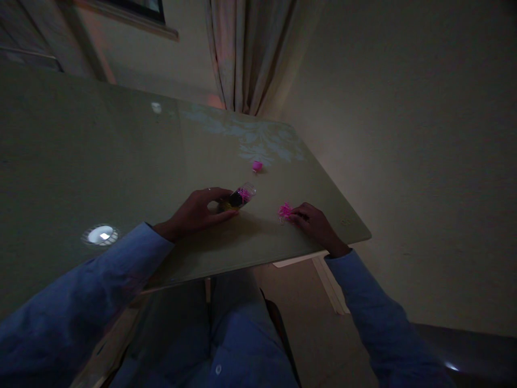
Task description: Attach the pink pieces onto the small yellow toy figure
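My left hand (200, 211) rests on the glossy table (121, 161) and holds a small clear jar (241, 196) lying on its side, with pink bits inside it. My right hand (315, 222) lies flat near the table's right edge, its fingertips on a small heap of pink clips (285, 210). A pink lid-like piece (257, 166) sits alone farther back on the table. Both arms wear blue sleeves.
The room is dim. A curtain (242, 54) hangs behind the table's far corner. A ceiling light reflects on the tabletop at the left (100, 235). The table's right edge and white leg (329, 285) stand beside open floor.
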The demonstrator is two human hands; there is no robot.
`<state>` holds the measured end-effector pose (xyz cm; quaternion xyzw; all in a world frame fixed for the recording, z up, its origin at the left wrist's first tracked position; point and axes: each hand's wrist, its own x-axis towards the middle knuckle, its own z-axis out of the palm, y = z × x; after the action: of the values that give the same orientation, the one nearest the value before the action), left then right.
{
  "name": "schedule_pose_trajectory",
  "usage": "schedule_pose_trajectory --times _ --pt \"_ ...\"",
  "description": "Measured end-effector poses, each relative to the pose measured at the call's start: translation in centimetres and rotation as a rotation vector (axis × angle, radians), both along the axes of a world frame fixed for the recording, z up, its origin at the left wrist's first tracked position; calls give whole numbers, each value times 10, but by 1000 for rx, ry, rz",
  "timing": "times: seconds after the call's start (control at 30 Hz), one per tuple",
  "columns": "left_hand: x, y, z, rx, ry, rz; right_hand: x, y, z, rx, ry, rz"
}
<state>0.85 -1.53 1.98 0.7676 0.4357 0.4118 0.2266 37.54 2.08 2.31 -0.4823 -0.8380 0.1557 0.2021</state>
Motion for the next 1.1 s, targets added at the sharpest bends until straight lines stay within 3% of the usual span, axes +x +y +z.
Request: schedule_pose_trajectory --times 0.3,0.53,0.87,1.1 --pt "-2 1 -3 8 14 2 -3 3 2 -83 180 -166" --pt "-2 1 -5 27 7 -15 -14 -3 18 -206 337 -247" --pt "-2 -1 -8 109 82 -51 -54 -28 60 -455 544 -176" --pt "-1 -2 -5 108 133 -65 -95 -33 77 -310 521 -32"
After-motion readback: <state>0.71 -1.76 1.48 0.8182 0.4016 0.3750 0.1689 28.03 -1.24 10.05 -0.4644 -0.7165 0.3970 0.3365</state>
